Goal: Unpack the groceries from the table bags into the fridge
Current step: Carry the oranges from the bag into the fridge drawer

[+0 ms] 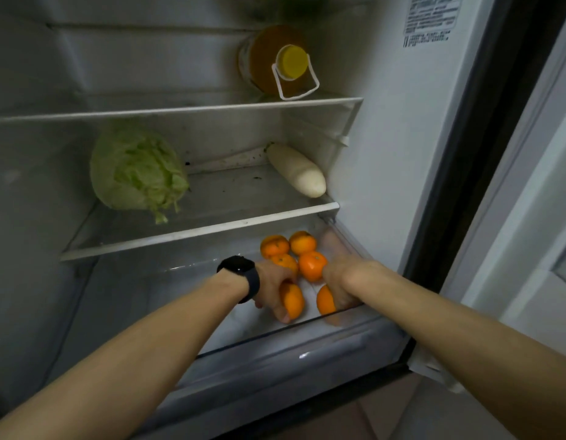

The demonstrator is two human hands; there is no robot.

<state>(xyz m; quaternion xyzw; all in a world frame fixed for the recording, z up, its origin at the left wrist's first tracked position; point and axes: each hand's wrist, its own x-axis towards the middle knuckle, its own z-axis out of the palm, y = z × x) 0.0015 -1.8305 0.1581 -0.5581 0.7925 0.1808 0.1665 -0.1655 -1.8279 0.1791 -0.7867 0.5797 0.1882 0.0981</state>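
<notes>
Now both hands [272,287] gripping oranges [292,300], drawer [275,339].

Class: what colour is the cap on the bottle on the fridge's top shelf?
Yellow cap, shown by the head camera.

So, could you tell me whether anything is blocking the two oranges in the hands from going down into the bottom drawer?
Nothing visible blocks them. The left hand and right hand each hold an orange already inside the drawer, just in front of four oranges lying there, with bare floor below.
</notes>
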